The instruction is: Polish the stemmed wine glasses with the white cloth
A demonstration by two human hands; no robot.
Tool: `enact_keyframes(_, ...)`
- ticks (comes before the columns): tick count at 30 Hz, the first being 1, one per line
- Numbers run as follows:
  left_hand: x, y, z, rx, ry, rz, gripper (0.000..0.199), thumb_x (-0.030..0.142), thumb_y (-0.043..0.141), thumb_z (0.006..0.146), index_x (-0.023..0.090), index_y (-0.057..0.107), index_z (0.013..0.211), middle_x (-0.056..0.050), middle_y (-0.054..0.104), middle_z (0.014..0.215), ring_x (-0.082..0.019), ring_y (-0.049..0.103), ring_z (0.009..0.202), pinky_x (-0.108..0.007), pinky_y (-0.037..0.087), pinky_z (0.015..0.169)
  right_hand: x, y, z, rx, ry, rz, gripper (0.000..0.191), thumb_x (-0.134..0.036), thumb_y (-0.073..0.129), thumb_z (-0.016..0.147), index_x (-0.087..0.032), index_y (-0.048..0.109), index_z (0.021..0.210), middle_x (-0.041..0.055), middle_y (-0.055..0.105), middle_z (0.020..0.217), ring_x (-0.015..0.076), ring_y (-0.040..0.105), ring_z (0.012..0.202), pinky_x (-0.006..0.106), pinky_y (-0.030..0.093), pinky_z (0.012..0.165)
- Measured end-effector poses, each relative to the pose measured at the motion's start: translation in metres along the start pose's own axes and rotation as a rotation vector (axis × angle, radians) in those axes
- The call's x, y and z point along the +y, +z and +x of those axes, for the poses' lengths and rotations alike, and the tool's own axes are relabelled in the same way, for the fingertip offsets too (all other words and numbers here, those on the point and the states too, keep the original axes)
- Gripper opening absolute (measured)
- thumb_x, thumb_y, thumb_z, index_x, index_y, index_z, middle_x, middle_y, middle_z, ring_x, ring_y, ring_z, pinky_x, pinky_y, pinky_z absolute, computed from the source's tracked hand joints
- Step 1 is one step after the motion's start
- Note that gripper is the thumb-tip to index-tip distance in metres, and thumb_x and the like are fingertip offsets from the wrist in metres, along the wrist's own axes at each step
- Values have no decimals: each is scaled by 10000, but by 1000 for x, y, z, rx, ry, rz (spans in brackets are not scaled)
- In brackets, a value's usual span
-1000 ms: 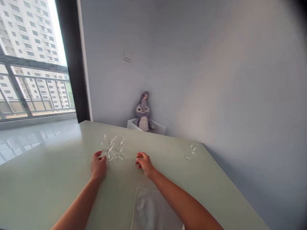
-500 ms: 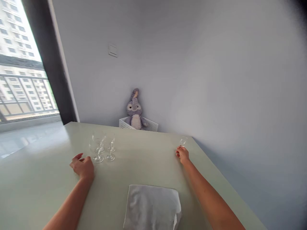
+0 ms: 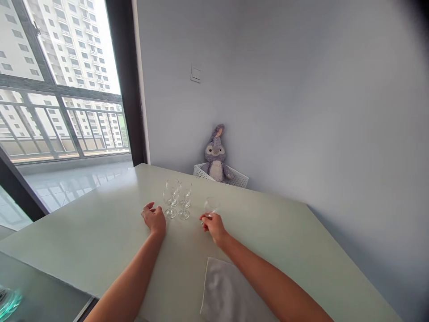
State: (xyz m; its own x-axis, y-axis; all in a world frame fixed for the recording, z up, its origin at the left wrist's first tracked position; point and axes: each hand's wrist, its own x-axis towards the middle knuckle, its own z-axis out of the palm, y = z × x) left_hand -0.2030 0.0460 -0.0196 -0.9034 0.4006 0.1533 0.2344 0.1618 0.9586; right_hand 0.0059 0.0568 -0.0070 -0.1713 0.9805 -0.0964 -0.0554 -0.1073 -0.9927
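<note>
Several clear stemmed glasses (image 3: 184,201) stand upright in a tight group near the middle of the pale table. Just left of them, my left hand (image 3: 153,219) rests at the tabletop with its fingers apart and loosely curled, holding nothing. To the right of the group, my right hand (image 3: 212,226) pinches another clear glass (image 3: 211,205) low down, its bowl showing above the fingers. A folded grey cloth (image 3: 228,293) lies near the front, partly hidden under my right forearm.
A plush rabbit (image 3: 215,154) sits in a white perforated basket (image 3: 239,180) beyond the table's back edge. Grey walls stand behind and to the right. A shiny greenish object (image 3: 10,304) is at the lower left, with large windows at the far left.
My right hand has moved left across the table with the glass, from the far right to beside the group. The view has turned left. My left hand stays by the glasses.
</note>
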Motion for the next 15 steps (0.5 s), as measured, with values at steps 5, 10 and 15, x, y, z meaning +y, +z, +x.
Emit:
enact_keyframes(5, -4, -3, 15, 101, -69, -73, 241, 259, 445, 774, 189, 459, 1005, -60, 428, 1010, -140, 483, 793, -297, 402, 789, 11, 66, -15, -156, 64, -35, 158, -210, 568, 598, -157, 592, 745, -1, 624, 687, 69, 454, 435, 183, 378, 378)
enact_keyframes(10, -5, -5, 24, 203, -99, -139, 187, 246, 456, 756, 190, 472, 934, -35, 415, 914, -155, 462, 795, -329, 384, 804, 15, 105, -1, -144, 89, -104, 183, -152, 535, 663, -160, 590, 837, -3, 617, 727, 51, 431, 423, 165, 376, 381)
enact_keyframes(15, -1, -5, 21, 238, -100, -195, 133, 212, 492, 723, 194, 455, 850, -3, 355, 825, -165, 426, 788, -367, 347, 848, 5, 105, 2, -152, 65, -191, 298, -55, 492, 667, -163, 612, 918, 16, 621, 865, 53, 492, 478, 162, 397, 405)
